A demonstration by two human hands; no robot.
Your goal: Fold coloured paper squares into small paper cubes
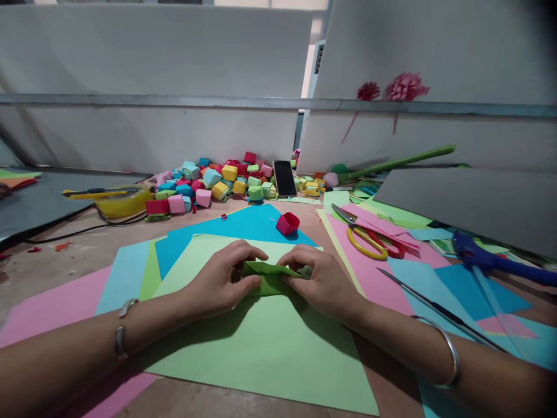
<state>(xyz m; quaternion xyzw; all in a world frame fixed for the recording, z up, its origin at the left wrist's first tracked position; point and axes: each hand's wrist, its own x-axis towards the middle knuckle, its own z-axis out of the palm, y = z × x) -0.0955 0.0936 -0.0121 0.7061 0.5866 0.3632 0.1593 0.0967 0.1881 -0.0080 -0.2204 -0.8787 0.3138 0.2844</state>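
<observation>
A folded piece of dark green paper (272, 278) is held between both hands over a large light green sheet (261, 348). My left hand (232, 276) grips its left end between thumb and fingers. The right end is pinched by my right hand (317, 278). Just beyond the hands, a small red folded paper box (288, 223) sits on a blue sheet (248, 223). My fingers hide both ends of the green piece.
Many colored paper cubes (217, 180) and a phone (284, 178) lie at the back. Yellow tape (124, 201) is at the left. Scissors (368, 241), a long pointed blade (439, 310), a blue glue gun (496, 261) and pink sheets (361, 249) lie at the right.
</observation>
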